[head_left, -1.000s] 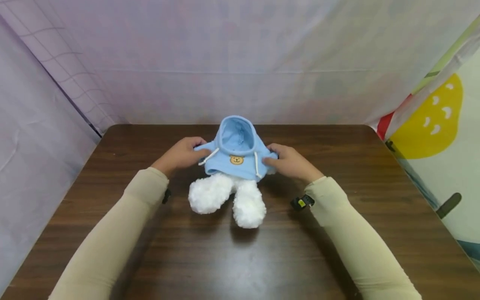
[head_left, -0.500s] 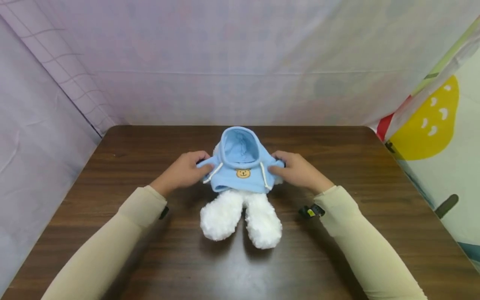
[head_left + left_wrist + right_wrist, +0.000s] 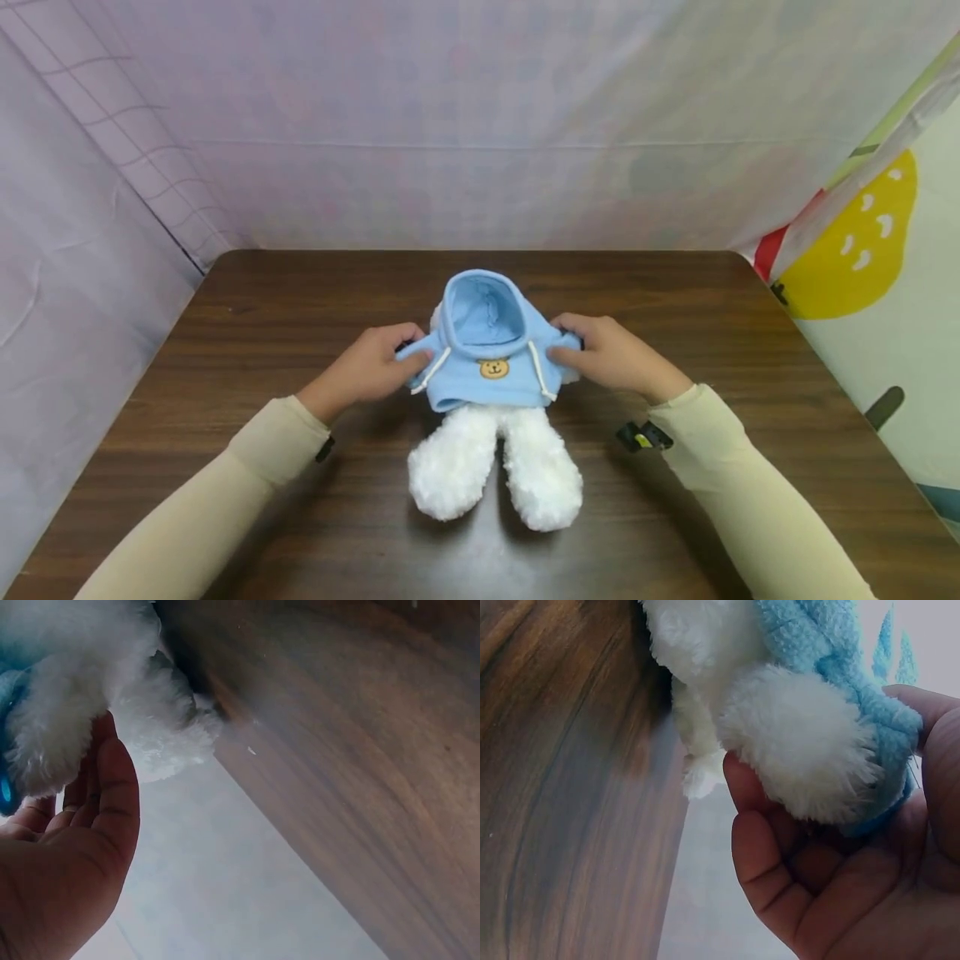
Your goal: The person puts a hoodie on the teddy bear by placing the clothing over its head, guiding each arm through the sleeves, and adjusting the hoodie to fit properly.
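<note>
A white fluffy plush toy lies over the middle of the table, its two legs pointing toward me. It wears a light blue hoodie with white drawstrings and a small bear-face patch. The hood opening faces up and shows only blue lining; a bit of white fur peeks out behind it. My left hand grips the sleeved arm on the left, thumb on top. On the other side my right hand holds the opposite sleeve the same way. In the right wrist view a white paw sticks out of the blue cuff above my curled fingers.
The dark brown wooden table has its far edge close to a pale hanging cloth. Another cloth hangs at the left, and one with a yellow print hangs at the right. A dark strap device sits at my right wrist.
Both hands have drawn the plush toy toward me and slightly right, keeping their hold on its sleeves. Its legs now lie nearer the front of the table.
</note>
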Available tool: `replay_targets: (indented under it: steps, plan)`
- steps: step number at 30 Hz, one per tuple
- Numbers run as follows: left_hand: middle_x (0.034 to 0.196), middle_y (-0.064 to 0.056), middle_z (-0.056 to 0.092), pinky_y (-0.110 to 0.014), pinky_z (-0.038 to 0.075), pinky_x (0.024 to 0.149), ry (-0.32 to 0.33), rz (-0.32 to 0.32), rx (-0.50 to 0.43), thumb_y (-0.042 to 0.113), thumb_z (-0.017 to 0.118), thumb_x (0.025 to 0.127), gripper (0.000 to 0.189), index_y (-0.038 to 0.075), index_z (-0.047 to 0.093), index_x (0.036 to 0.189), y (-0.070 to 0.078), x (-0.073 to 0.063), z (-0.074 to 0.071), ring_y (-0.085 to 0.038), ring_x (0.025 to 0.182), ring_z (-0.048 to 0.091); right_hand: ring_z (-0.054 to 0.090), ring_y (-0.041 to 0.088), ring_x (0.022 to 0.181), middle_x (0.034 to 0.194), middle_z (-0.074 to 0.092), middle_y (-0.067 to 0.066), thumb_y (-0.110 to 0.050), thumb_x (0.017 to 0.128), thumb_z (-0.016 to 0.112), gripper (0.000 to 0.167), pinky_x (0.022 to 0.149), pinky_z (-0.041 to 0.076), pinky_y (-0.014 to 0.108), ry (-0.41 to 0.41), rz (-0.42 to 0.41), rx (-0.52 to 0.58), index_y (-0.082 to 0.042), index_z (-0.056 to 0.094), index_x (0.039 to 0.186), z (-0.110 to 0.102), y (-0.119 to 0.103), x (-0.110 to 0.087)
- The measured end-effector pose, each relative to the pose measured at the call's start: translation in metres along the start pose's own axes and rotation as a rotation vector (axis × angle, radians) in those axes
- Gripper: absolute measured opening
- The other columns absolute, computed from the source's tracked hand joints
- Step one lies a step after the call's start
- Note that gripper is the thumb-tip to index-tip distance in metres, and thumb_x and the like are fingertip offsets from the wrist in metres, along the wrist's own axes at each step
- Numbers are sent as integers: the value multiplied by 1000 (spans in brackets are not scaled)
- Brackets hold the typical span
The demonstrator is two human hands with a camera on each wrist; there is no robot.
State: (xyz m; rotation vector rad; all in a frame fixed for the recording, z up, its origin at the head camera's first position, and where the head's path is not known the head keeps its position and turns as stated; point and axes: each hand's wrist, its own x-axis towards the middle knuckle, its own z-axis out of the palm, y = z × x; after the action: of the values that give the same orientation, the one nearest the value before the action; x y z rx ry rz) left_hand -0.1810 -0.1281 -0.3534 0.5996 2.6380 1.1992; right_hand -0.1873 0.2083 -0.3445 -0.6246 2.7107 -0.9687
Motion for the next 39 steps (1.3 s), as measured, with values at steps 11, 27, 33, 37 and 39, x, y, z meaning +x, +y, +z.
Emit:
replay_targets:
  steps: [11, 27, 33, 37, 39]
  plan:
    - [74, -1, 59, -34, 47, 59, -31, -1, -20, 22, 64, 97, 11, 12, 65, 95, 1, -7, 2, -18, 66, 54, 58, 17, 65, 81, 64, -1, -24, 97, 65, 24, 59, 51, 35, -15, -22, -4, -13, 64, 117, 1, 0, -6]
    - [85, -4, 63, -33, 48, 62, -21, -3, -58, 22, 63, 97, 14, 8, 68, 96, 14, 3, -18, -19, 74, 55, 59, 16, 65, 84, 65, 1, -17, 100, 60, 9, 58, 51, 34, 47, -72, -97, -12, 65, 105, -18, -21, -1]
    - [87, -6, 63, -35, 47, 61, 64, 7, -7, 26, 59, 100, 17, 11, 67, 101, 31, 18, -40, -21, 71, 54, 54, 19, 58, 78, 63, 6, -19, 101, 58, 11, 53, 47, 35, 143, -47, -123, -11, 65, 105, -44, -34, 13]
    - [92, -7, 63, -37, 45, 61, 130, -12, 13, 32, 56, 102, 21, 13, 64, 107, 43, 43, -60, -23, 71, 52, 56, 21, 59, 79, 63, 9, -20, 101, 58, 13, 52, 48, 35, 208, -33, -114, -10, 65, 103, -64, -39, 34]
    - [96, -8, 63, -38, 45, 66, 174, -6, 14, 32, 55, 102, 23, 11, 64, 109, 45, 62, -68, -24, 76, 53, 57, 22, 63, 82, 63, 10, -20, 100, 58, 14, 54, 48, 35, 248, -32, -104, -8, 65, 102, -73, -39, 49]
